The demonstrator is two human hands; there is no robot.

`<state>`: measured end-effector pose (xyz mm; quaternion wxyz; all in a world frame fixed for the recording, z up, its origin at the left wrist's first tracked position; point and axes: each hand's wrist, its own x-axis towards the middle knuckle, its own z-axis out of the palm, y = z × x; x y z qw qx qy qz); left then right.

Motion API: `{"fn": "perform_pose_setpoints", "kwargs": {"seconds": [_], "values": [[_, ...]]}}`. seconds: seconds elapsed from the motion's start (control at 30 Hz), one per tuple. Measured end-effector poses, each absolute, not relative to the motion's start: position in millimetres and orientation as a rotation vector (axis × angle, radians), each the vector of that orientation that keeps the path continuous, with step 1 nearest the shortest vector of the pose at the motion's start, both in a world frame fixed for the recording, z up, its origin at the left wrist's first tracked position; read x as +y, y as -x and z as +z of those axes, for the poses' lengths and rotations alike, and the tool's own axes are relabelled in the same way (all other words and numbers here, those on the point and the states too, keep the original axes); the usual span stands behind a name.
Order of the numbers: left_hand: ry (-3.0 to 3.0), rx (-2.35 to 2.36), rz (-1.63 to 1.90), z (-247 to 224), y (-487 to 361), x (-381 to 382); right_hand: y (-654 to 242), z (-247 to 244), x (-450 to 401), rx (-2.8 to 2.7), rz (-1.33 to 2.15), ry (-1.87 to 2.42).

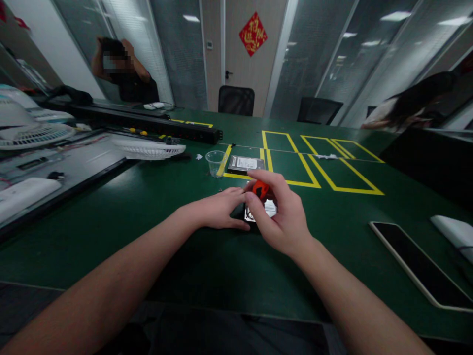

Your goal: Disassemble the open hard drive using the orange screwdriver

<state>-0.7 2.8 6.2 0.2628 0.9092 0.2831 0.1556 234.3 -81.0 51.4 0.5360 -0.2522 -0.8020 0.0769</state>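
My right hand (284, 212) is closed around the orange-and-black handle of a screwdriver (260, 189), held over a hard drive (271, 208) on the green table. The screwdriver's shaft and tip are hidden, so contact with the drive cannot be made out. At the drive's left side, my left hand (221, 208) grips its edge between thumb and fingers. Just beyond my hands, a second hard drive (244, 163) lies label up inside a yellow-taped box. A clear plastic cup (215, 165) stands to its left.
Yellow tape rectangles (314, 177) mark the green table (332, 236). A phone (417, 261) lies at right, near a white device (454, 234). White fan parts (151, 149) and a long black bar (177, 125) occupy the left. Two people sit across the table.
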Motion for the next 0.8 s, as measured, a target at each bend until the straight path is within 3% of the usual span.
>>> {"fn": "perform_pose_setpoints", "kwargs": {"seconds": [0.8], "values": [[-2.412, 0.859, 0.332, 17, -3, -2, -236, 49, -80, -1.913, 0.165, 0.621]]}}
